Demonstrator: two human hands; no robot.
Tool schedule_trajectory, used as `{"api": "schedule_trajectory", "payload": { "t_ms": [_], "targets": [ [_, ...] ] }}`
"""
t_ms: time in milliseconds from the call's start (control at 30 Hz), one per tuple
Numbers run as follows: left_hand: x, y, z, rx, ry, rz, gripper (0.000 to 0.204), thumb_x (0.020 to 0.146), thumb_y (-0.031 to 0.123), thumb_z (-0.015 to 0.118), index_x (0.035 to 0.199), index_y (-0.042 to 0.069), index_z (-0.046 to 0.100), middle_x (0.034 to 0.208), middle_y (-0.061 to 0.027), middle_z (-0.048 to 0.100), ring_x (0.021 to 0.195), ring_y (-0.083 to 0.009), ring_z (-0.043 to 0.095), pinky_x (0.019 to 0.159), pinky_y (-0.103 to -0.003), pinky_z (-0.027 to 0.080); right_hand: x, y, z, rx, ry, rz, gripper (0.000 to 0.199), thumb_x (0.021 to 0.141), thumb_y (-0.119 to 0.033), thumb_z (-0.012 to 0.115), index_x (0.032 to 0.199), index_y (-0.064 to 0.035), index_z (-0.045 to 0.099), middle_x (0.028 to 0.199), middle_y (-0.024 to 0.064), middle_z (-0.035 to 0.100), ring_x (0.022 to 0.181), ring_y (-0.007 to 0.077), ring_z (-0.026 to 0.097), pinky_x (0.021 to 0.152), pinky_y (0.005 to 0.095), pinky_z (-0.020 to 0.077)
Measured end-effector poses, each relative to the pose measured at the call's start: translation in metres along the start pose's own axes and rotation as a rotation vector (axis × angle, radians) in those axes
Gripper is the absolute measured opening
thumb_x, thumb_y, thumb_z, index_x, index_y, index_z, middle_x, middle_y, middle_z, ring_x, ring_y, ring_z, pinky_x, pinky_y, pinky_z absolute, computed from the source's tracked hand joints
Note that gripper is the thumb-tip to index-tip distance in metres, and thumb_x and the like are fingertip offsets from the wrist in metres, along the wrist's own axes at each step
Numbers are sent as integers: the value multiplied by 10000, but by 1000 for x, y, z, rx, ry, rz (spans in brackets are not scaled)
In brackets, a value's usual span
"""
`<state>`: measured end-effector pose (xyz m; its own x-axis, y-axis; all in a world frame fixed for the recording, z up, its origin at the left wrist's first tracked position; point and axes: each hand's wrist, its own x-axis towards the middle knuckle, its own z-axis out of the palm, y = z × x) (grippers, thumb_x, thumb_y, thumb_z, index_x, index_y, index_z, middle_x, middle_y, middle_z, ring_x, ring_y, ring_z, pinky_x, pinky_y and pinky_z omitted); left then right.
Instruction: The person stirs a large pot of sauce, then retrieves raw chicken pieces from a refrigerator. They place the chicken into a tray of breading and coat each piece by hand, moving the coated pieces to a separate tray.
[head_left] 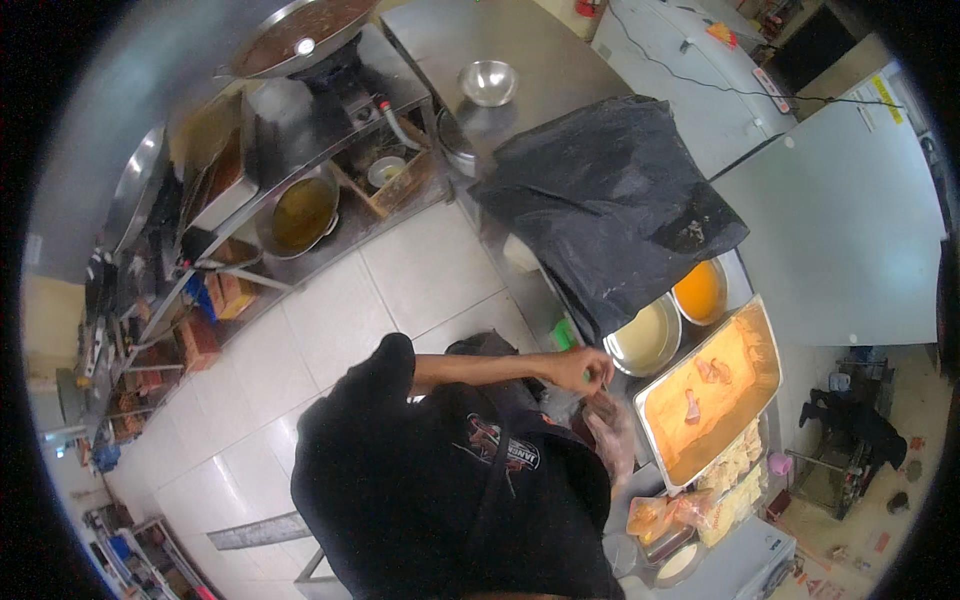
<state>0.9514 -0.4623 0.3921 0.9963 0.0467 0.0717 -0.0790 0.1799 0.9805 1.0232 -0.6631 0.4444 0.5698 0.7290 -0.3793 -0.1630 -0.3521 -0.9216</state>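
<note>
**Item: my hands, lower centre-right of the frame, over the edge of the counter.**

- My left hand [584, 371]: bare, reached across my chest. The fingers are curled and pinched shut. I cannot tell what they grip, if anything.
- My right hand [608, 428]: just below the left and close to touching it. The fingers are loosely spread and hold nothing I can make out. It wears a thin clear glove [622, 455], a crinkled, glossy film.
- Step, as I judge it: settling the glove, left fingertips working at the right ones. The next move calls for a light pinch, because film this thin would tear or slip.

**Nearby, right of my hands:**
- Rectangular metal tray [762, 330] of powdery orange-yellow coating, with two small pinkish pieces [712, 372] lying in it.
- Round steel bowl [645, 340] of pale liquid.
- A second bowl [700, 292] of orange liquid, upper right of the first.
- Black plastic sheet [610, 205], wrinkled and matt, draped above both bowls.
</note>
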Motion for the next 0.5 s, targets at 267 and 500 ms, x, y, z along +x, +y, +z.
{"api": "schedule_trajectory", "payload": {
  "t_ms": [267, 500],
  "targets": [
    [27, -28, 128, -300, 604, -171, 211, 873, 78, 651, 1050, 79, 536, 1011, -31, 589, 941, -109, 559, 767, -282, 481, -25, 21, -93, -186, -101, -25, 241, 877, -214, 651, 935, 20, 644, 845, 86, 657, 723, 194, 585, 660, 342, 467],
    [113, -91, 190, -243, 315, -381, 350, 839, 132, 713, 1145, 4, 600, 1086, -76, 648, 983, -142, 598, 862, -284, 488, 3, 55, -228, -207, 415, -296, 236, 935, -201, 570, 882, 17, 645, 729, 43, 594, 682, 113, 517, 643, 289, 453]
  ]
}}
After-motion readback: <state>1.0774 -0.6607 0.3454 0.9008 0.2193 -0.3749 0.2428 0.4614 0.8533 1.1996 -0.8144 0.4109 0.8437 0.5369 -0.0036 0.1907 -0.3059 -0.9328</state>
